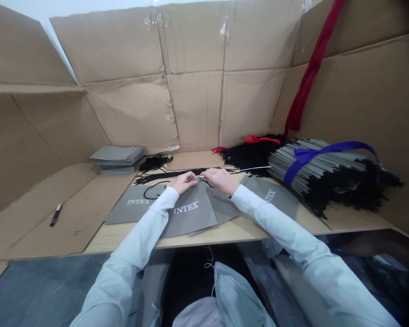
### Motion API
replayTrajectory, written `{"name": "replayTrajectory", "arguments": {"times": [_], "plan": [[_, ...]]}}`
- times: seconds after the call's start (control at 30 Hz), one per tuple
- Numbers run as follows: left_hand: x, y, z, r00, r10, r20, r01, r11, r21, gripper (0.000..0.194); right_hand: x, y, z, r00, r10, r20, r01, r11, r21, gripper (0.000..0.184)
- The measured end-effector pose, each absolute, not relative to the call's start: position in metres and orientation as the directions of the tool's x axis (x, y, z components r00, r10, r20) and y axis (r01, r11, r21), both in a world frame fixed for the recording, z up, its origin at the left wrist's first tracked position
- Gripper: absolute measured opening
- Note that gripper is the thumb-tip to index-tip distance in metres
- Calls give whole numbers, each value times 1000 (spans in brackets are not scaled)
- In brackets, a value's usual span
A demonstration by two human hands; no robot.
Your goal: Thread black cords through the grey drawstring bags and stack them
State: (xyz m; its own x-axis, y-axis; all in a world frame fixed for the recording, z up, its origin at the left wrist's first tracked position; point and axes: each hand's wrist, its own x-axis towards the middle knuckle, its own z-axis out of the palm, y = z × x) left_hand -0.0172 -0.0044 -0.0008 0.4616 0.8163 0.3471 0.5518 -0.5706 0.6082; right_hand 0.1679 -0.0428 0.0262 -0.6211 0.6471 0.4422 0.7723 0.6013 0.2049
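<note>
Between my hands lies a grey pouch printed INTEX (190, 213), flat on the table. My left hand (185, 182) pinches its top edge between thumb and fingers. Closed right beside it, my right hand (222, 180) grips a thin white rod (255, 168) that sticks out to the right past the knuckles. A bit of black cord shows under the right fingers; how it meets the pouch is hidden. Another INTEX pouch (127, 204) lies to the left with a loop of black cord (150, 193) on it. More grey pouches (276, 196) are on the right.
Behind the hands stretch black cords (157, 175). A stack of grey pouches (117, 156) stands back left, beside a cord heap (155, 162). At right sit a purple-tied pouch bundle (313, 165) and a black bundle (248, 154). A marker (56, 215) lies left. Cardboard walls (197, 104) surround the table.
</note>
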Motion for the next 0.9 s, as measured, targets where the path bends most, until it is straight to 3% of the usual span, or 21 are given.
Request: {"name": "replayTrajectory", "arguments": {"times": [0.2, 0.33, 0.5, 0.6, 0.73, 0.9], "plan": [[-11, -1, 0, 478, 851, 217, 573, -489, 658, 31, 173, -36, 23, -547, 724, 421, 800, 600, 7, 22], [-9, 2, -3, 528, 839, 131, 439, -402, 803, 33, 176, -36, 24, -549, 723, 419, 769, 633, -84, 20], [-3, 4, -9, 487, 866, 113, 320, -297, 899, 36, 177, -35, 25, -526, 737, 425, 784, 614, -93, 17], [2, 3, -9, 461, 872, 167, 286, -324, 902, 37, 178, -33, 24, -536, 725, 433, 757, 640, -134, 16], [7, 1, -7, 477, 852, 215, 289, -383, 877, 36, 181, -28, 22, -564, 710, 422, 652, 697, -299, 13], [8, 0, -1, 466, 835, 291, 425, -500, 754, 32, 189, -25, 23, -586, 707, 396, 585, 708, -396, 21]]}}
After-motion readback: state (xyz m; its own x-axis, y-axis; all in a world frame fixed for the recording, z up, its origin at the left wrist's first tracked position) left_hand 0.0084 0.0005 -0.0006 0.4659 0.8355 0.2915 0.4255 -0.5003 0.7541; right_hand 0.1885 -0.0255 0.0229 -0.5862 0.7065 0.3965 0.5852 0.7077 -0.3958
